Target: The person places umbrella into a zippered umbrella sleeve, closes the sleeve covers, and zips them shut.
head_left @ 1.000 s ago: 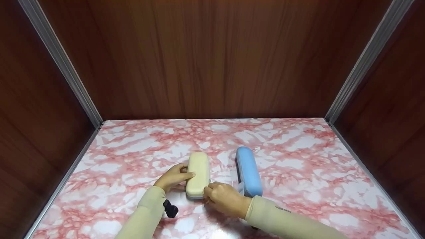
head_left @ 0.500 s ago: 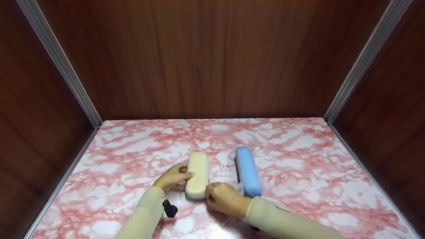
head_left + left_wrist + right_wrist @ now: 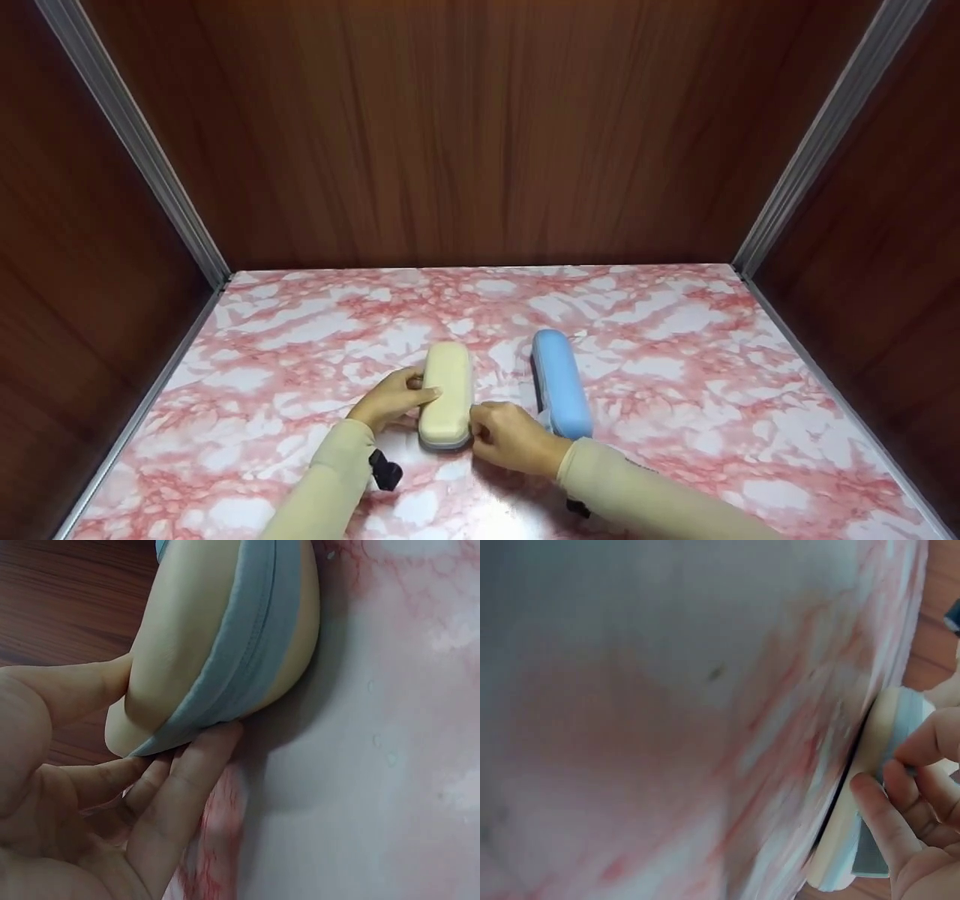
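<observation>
A long, rounded, pale yellow zip case (image 3: 448, 375) lies on the marbled table, pointing away from me. My left hand (image 3: 390, 399) grips its left side, thumb on the lid and fingers along the lower edge. The left wrist view shows a grey-blue zipper band (image 3: 259, 630) around the case, with the fingertips under it. My right hand (image 3: 514, 439) is at the near right side, thumb and forefinger pinched at the zipper band. The zipper pull is hidden between those fingers. In the right wrist view a grey flap (image 3: 870, 853) shows beside the case, below the fingers.
A blue zip case (image 3: 562, 386) of similar shape lies just right of the yellow one, its near end close to my right wrist. The red-and-white marbled table (image 3: 315, 330) is bounded by dark wood panels (image 3: 480, 135) at the back and both sides.
My right hand has shifted slightly away from me and to the right along the yellow case's side. The left hand and both cases have stayed in place.
</observation>
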A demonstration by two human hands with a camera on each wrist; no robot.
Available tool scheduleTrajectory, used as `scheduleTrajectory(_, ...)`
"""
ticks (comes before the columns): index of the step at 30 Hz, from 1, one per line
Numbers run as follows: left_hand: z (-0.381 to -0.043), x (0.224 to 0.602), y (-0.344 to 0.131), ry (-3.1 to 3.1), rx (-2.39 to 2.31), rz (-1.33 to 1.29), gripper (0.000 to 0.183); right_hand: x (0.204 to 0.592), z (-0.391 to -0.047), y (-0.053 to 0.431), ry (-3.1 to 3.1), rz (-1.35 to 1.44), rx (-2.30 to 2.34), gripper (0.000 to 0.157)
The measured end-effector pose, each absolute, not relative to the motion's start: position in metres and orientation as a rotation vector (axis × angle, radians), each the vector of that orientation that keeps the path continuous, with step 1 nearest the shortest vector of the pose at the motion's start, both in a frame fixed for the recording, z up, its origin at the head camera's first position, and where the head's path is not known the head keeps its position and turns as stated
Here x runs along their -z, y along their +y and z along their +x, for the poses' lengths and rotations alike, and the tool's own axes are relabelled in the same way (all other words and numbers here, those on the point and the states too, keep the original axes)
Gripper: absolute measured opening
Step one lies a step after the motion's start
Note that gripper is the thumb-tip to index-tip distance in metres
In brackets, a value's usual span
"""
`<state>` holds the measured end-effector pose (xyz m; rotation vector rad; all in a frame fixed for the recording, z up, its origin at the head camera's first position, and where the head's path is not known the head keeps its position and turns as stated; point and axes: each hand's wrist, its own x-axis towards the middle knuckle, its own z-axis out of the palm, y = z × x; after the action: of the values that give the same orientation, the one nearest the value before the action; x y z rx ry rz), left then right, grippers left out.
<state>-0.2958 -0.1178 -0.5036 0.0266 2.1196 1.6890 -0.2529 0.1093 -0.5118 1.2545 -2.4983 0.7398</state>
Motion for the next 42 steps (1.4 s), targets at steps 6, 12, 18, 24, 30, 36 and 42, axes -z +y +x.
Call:
scheduleTrajectory(6, -0.292, 0.5, -0.117, 2.108, -1.704, 0.05, 0.065, 0.511, -0.258, 0.113, -2.519, 1.217, -0.744, 0.016)
scheduleTrajectory(12, -0.292, 0.499, -0.117, 2.106, -1.7, 0.04, 0.064, 0.507, -0.259, 0.114, -2.557, 1.201, -0.719, 0.014)
scheduleTrajectory(18, -0.297, 0.503, -0.119, 2.085, -1.708, 0.042, 0.065, 0.504, -0.26, 0.112, -2.598, 1.137, -0.657, 0.014)
scheduleTrajectory(24, -0.296, 0.502, -0.118, 2.097, -1.701, 0.039, 0.067, 0.499, -0.26, 0.112, -2.631, 1.134, -0.567, 0.015)
scheduleTrajectory(30, -0.294, 0.502, -0.117, 2.113, -1.704, 0.045, 0.065, 0.493, -0.258, 0.115, -2.657, 1.127, -0.511, 0.013)
scheduleTrajectory(36, -0.293, 0.502, -0.116, 2.094, -1.719, 0.042, 0.063, 0.484, -0.255, 0.117, -2.673, 1.076, -0.442, 0.009)
scheduleTrajectory(42, -0.293, 0.501, -0.116, 2.089, -1.718, 0.046, 0.064, 0.47, -0.255, 0.123, -2.649, 1.062, -0.442, 0.007)
